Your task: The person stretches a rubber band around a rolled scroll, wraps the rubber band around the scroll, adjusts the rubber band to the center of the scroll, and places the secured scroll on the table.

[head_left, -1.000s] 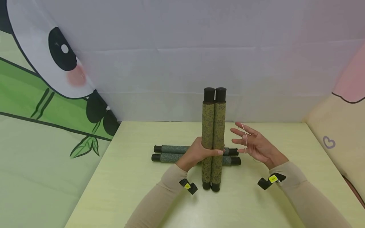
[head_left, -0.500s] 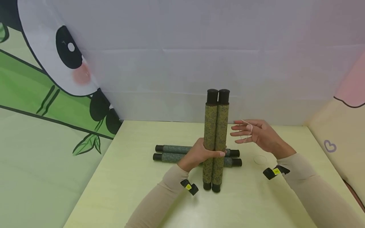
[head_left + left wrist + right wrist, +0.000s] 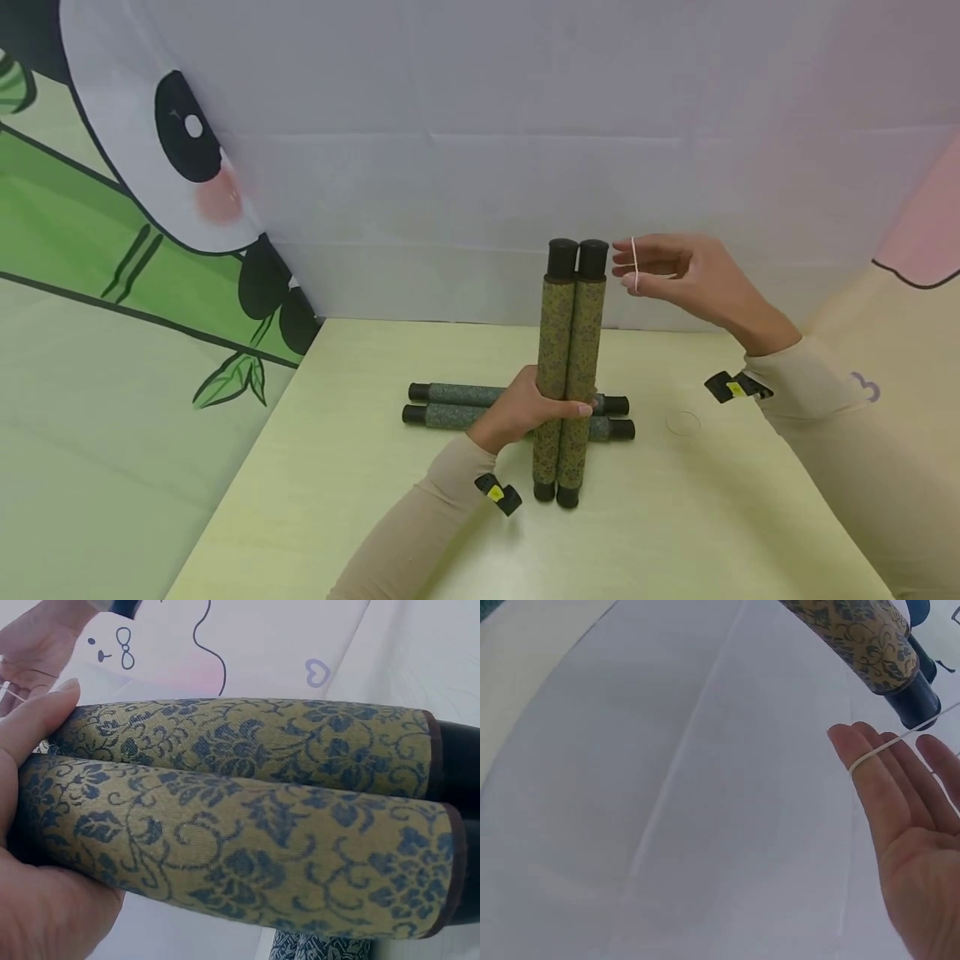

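Two slim tubes (image 3: 557, 342) covered in olive-gold brocade with black end caps stand upright side by side in the head view. My left hand (image 3: 517, 410) grips both around their lower half, thumb across the front. Up close in the left wrist view, the brocade tubes (image 3: 225, 832) show a dark blue floral pattern. Level with the top caps, to their right, is my right hand (image 3: 686, 271). A white rubber band (image 3: 635, 265) is stretched around its fingers and thumb, apart from the tubes. The right wrist view shows straight fingers (image 3: 877, 787) inside the looped band.
Behind the left hand, two blue-green patterned tubes (image 3: 453, 416) with black caps lie crosswise on the pale yellow table (image 3: 337, 500). A thin loop (image 3: 667, 422), likely another band, lies to their right. A light cloth backdrop (image 3: 420, 192) rises at the table's back.
My right hand has risen from low beside the tubes to the height of their top caps, carrying the rubber band. The left hand and both upright tubes have stayed nearly still.
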Demonstrator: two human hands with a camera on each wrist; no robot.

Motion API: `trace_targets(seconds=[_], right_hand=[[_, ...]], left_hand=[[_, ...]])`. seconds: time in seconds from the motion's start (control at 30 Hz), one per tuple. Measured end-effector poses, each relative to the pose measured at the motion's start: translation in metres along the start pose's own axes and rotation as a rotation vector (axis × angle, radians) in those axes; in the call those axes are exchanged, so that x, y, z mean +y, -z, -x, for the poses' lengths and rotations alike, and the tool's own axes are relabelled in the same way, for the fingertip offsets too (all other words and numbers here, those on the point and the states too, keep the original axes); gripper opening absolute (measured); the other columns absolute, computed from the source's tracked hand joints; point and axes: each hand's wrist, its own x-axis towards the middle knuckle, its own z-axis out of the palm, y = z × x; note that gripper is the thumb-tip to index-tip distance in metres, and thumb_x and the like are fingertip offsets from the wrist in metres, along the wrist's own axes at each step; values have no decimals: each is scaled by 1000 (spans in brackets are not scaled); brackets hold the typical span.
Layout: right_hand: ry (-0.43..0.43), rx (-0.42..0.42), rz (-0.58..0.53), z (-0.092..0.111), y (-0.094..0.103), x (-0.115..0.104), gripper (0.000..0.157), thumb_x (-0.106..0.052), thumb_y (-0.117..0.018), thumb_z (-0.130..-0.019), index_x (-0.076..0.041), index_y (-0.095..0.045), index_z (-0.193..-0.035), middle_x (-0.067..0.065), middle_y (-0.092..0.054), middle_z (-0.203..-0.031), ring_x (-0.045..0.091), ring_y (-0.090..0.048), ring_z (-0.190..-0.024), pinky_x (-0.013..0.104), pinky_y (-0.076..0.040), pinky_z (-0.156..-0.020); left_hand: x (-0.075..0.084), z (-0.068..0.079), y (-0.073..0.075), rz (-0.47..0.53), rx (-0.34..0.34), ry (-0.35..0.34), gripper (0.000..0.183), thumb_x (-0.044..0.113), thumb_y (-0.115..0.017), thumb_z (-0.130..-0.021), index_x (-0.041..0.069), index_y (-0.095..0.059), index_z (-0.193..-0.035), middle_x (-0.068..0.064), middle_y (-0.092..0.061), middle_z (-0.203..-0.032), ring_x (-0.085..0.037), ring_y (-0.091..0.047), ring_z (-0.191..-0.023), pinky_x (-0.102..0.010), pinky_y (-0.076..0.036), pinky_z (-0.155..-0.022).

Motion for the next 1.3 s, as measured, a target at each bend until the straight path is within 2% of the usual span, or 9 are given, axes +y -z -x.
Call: trace_targets(seconds=[0.17, 0.37, 0.53, 0.63, 0.77, 0.93, 1.07, 1.17, 1.3], right_hand=[[23, -2, 96, -8, 0, -12, 53, -27, -76, -94, -28, -58, -144, -1, -63, -137, 16, -66, -115, 21, -54, -89], [53, -64, 180, -17, -7, -19, 65, -32, -80, -89, -29, -52, -148, -6, -52, -149, 21, -62, -122, 35, -58, -89], [109, -88, 307, -27, -13, -27, 68, -38, -81, -87, -30, -53, -148, 0, -52, -150, 30, -65, -118, 45, -57, -90], [132, -108, 385, -31, -16, -32, 69, -40, -81, -86, -30, -53, -148, 5, -51, -151, 32, -69, -109, 48, -57, -88], [148, -138, 466, -35, -17, -36, 72, -44, -81, -86, -30, -51, -150, 7, -49, -152, 23, -73, -92, 48, -56, -84], [181, -173, 498, -37, -19, -37, 75, -42, -81, -86, -28, -48, -152, 7, -49, -152, 12, -58, -59, 43, -49, -83], [213, -206, 529, -42, -22, -38, 77, -42, -81, -86, -24, -48, -153, 9, -50, -151, 28, -68, -94, 51, -47, -96], [226, -229, 557, -47, -23, -41, 76, -42, -81, -86, -22, -49, -152, 11, -52, -150, 34, -50, -135, 57, -43, -105], [236, -266, 579, -53, -25, -47, 73, -43, -81, -86, -23, -52, -150, 7, -56, -146, 31, -54, -131, 55, -46, -101]], left_hand=[[0, -1, 0, -6, -4, 15, 35, 17, -81, -89, 9, -69, -121, -8, -73, -110, -25, -69, -103, -39, -56, -91], [2, -1, -2, -17, -10, 19, 35, 16, -81, -89, 9, -69, -122, -8, -74, -109, -25, -70, -102, -39, -57, -90], [5, 0, -2, -27, -21, 4, 33, 15, -80, -90, 7, -70, -120, -7, -75, -106, -24, -71, -100, -38, -57, -89], [4, 0, -2, -20, -30, -5, 30, 14, -79, -91, 7, -71, -119, -8, -75, -106, -24, -71, -100, -39, -57, -88], [3, 0, -2, -4, -45, -20, 29, 11, -78, -91, 7, -71, -119, -9, -75, -106, -26, -72, -99, -41, -58, -87], [3, -2, -4, -22, -47, -22, 29, 13, -80, -90, 8, -72, -117, -7, -76, -104, -24, -72, -97, -39, -59, -86], [2, -1, -3, -29, -48, -21, 30, 11, -79, -90, 8, -70, -119, -7, -75, -105, -24, -72, -98, -39, -58, -87], [2, -1, -2, -30, -47, -28, 32, 10, -79, -90, 7, -69, -120, -7, -75, -105, -24, -71, -98, -39, -58, -87], [2, -1, -1, -52, -40, -32, 32, 11, -79, -90, 7, -69, -120, -6, -75, -105, -23, -71, -97, -38, -58, -86]])
